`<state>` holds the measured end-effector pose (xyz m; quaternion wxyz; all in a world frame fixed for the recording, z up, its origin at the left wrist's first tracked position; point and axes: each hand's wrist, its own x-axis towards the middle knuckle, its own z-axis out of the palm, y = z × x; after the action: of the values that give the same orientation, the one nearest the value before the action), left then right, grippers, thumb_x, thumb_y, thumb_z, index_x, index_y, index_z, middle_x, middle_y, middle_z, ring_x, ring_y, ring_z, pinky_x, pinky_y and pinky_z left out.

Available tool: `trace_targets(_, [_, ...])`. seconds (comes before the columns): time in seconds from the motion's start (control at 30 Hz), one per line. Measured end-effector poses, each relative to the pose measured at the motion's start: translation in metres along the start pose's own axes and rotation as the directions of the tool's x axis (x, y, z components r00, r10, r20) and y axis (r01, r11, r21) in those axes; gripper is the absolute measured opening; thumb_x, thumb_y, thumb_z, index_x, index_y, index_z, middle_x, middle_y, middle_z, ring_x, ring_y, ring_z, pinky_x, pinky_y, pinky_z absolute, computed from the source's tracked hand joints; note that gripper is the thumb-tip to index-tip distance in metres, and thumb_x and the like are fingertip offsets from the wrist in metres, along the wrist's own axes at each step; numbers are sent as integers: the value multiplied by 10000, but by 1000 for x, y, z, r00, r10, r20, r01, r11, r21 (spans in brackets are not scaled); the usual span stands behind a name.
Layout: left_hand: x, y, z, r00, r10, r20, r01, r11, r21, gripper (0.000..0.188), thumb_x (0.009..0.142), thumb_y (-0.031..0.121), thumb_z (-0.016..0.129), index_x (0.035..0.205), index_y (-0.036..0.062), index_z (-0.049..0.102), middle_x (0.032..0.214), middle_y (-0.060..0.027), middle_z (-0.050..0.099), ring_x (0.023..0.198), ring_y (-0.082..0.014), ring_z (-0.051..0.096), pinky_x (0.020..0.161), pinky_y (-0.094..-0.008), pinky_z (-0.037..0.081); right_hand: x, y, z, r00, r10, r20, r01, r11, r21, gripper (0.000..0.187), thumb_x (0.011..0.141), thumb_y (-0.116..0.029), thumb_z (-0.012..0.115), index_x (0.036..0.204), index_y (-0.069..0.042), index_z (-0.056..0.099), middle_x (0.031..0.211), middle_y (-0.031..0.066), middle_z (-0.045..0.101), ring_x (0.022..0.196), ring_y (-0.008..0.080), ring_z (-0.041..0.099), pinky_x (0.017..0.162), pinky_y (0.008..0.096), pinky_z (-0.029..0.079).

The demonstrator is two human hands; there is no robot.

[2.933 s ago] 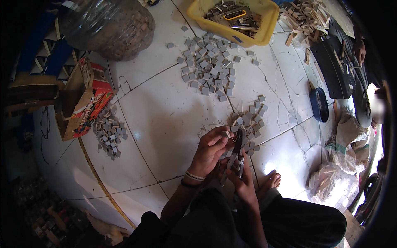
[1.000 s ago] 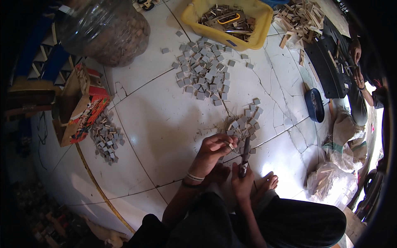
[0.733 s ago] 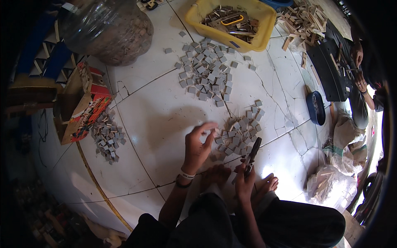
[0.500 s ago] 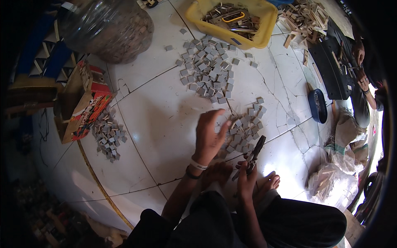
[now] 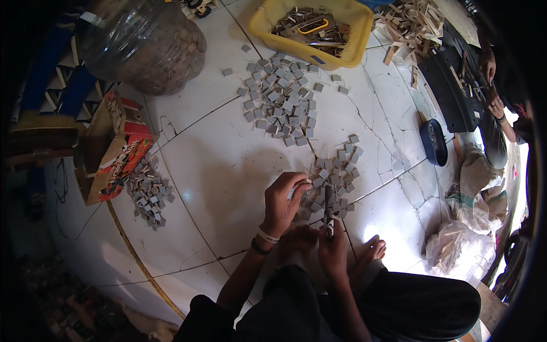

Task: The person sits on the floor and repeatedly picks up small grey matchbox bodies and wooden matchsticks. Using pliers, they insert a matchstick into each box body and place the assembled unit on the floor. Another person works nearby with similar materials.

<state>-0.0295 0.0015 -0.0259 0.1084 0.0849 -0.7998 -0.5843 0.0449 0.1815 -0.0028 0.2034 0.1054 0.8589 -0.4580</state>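
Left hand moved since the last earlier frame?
Yes. The left hand has moved back toward the person's body, lower in the picture and farther from the yellow basin.

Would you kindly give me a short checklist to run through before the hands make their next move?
1. Pliers held in the right hand: ok.
2. Pliers' jaws open or shut: cannot tell.
3. Left hand gripping a piece: cannot tell; something pale shows at its fingertips.
4. Grey squares close by: ok, seemingly within easy reach of both hands.
5. Foot covered: not ok, it is bare.
6. Co-worker's hand away from the pliers: ok, far off to the right.
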Motion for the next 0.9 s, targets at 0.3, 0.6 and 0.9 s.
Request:
trace_targets(0.3, [-21,21,7,1000,20,3,-20,994,103,268,880,-88,719,1125,17,690,1057,-156,698,942,-345,705,825,-386,560,-1,-15,-9,996,12,91,-4,996,-84,364,988,-75,634,1333,11,557,1216,301,649,1103,519,634,903,538,519])
trace_targets(0.6, [-19,23,6,994,38,99,-48,994,98,244,901,-94,639,1119,17,639,1055,-163,634,946,-382,659,815,-446,541,-3,-14,-11,996,4,90,5,996,-93,365,985,-64,636,1326,26,546,1157,309,642,1056,533,623,870,542,512])
trace_targets(0.9, [-21,26,9,990,123,63,-133,973,190,278,891,-115,637,1139,9,651,1093,-169,632,946,-368,674,815,-421,552,-6,-26,-14,994,16,113,-10,998,-57,268,1008,-59,610,1256,20,543,1089,310,643,976,529,631,788,540,496])
